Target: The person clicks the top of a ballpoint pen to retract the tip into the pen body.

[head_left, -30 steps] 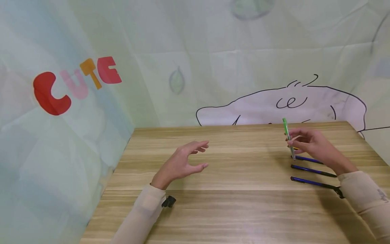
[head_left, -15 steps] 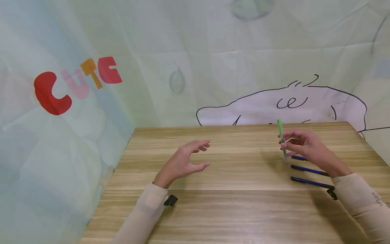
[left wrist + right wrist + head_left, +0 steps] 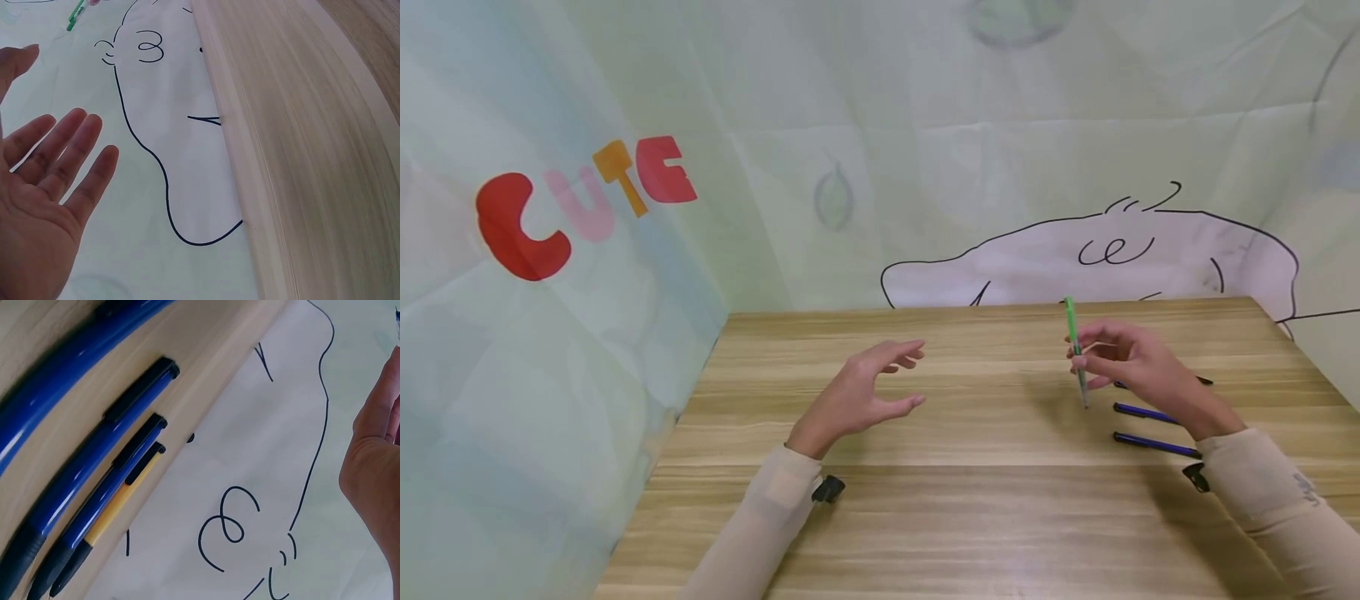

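Observation:
My right hand pinches a slim green pen between thumb and fingers, near upright over the table. The pen's green end points up, its clear lower end down. At the top left of the left wrist view, the green pen shows with a fingertip beside it. My left hand hovers over the middle of the table, fingers and thumb spread apart, holding nothing. Under my right wrist lie blue pens with black clips; a yellow pen beside them is hidden from the head view.
The pens lie side by side on the right part of the wood-grain table. A fabric backdrop with a cartoon outline rises behind the far edge. Another printed cloth hangs along the left side. Dark clips sit at both cuffs.
My right hand has moved left with the green pen, from above the row of pens to beside it. The left hand has shifted slightly right, its fingers still spread.

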{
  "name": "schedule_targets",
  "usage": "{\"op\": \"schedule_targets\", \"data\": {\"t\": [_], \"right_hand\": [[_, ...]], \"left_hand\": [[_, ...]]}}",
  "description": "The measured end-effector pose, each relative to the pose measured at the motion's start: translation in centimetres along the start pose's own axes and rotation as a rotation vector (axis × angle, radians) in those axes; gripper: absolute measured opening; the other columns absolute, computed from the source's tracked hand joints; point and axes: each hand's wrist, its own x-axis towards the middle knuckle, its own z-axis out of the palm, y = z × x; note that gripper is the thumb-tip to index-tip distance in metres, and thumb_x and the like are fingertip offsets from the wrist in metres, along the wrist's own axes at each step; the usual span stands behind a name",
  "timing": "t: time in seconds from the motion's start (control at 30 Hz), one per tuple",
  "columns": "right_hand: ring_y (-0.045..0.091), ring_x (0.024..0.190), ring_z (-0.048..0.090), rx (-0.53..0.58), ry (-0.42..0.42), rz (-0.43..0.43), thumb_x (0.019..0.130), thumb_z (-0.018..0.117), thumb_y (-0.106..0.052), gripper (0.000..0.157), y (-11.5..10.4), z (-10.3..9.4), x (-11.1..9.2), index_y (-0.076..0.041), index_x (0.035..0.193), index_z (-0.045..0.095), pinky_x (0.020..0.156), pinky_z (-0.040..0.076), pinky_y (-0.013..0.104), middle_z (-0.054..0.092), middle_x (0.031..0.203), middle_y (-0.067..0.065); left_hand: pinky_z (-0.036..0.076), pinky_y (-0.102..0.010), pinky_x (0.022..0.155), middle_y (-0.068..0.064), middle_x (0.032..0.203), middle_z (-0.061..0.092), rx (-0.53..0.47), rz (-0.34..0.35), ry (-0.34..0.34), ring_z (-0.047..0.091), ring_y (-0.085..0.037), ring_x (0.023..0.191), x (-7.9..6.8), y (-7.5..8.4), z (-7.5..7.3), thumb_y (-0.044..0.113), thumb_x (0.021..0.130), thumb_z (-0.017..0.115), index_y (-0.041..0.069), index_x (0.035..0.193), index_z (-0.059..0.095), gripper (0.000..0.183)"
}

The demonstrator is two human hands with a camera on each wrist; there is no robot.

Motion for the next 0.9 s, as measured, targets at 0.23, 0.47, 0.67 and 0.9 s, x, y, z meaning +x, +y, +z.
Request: {"op": "schedule_targets", "data": {"t": [0.23,0.47,0.67,0.9], "right_hand": [[0.024,0.099,0.072,0.050,-0.013,-0.002,0.100,0.065,-0.013,0.027,-0.2,0.7,0.2,-0.001,0.123,0.059,0.076,0.062,0.043,0.069,0.112,0.006],[0.026,0.098,0.072,0.083,-0.017,-0.018,0.099,0.066,-0.011,0.026,-0.6,1.7,0.3,-0.001,0.122,0.060,0.076,0.062,0.044,0.070,0.111,0.006],[0.023,0.097,0.072,0.129,-0.041,-0.048,0.099,0.064,-0.006,0.022,-0.8,2.6,0.6,-0.003,0.120,0.061,0.075,0.062,0.044,0.070,0.109,0.005],[0.028,0.101,0.071,0.150,-0.062,-0.031,0.100,0.065,-0.010,0.024,-1.3,3.6,0.7,-0.003,0.123,0.060,0.077,0.062,0.045,0.069,0.111,0.008]], "left_hand": [[0.056,-0.038,0.097,-0.003,0.129,0.064,0.009,0.022,0.018,0.065,-0.023,0.114,0.3,-0.1,0.3,0.019,0.085,0.083,0.010,0.146,0.053,0.069],[0.054,-0.038,0.098,-0.004,0.128,0.063,0.022,0.046,0.038,0.063,-0.027,0.113,0.7,0.0,0.7,0.020,0.085,0.083,0.009,0.146,0.052,0.070],[0.053,-0.041,0.101,-0.003,0.131,0.060,0.005,0.018,0.039,0.060,-0.022,0.119,1.1,0.3,1.2,0.021,0.085,0.083,0.011,0.149,0.048,0.073],[0.051,-0.039,0.103,-0.004,0.135,0.057,0.001,0.018,0.045,0.057,-0.021,0.122,1.6,0.5,1.9,0.021,0.084,0.083,0.012,0.151,0.044,0.078]]}}
